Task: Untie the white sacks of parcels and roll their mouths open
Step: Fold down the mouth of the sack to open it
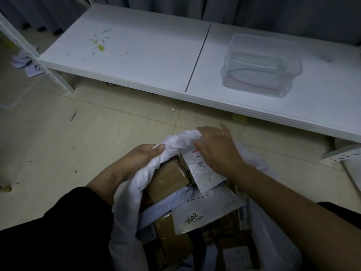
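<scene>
White sack (125, 194) of parcels stands on the tiled floor (78, 133) right in front of me, a little short of the front edge of a low white shelf (136, 55). Its mouth is untied and gaping. The cloth is bunched into a thick roll along the left and far sides. My left hand (140, 155) grips that roll at the far left, thumb on top, fingers curled under the cloth. My right hand (214, 147) lies spread, fingers straight, over the far rim. It touches a grey mailer (203, 169) that pokes up beside a brown box (170, 175). More fill the sack, among them a pale parcel (205, 214) labelled 7002. A clear tub (261, 65) sits toward the right end of the shelf, near its front edge.

I judge the step to be rolling the mouth down. To do it well, I would turn the cloth outward and downward in even folds, working round the rim so the roll sits level rather than lumped on one side. The right side looks less rolled, so it wants attention next. The mailer leans at the rim; I would press it inward first, so it neither catches in the fold nor slides out.
</scene>
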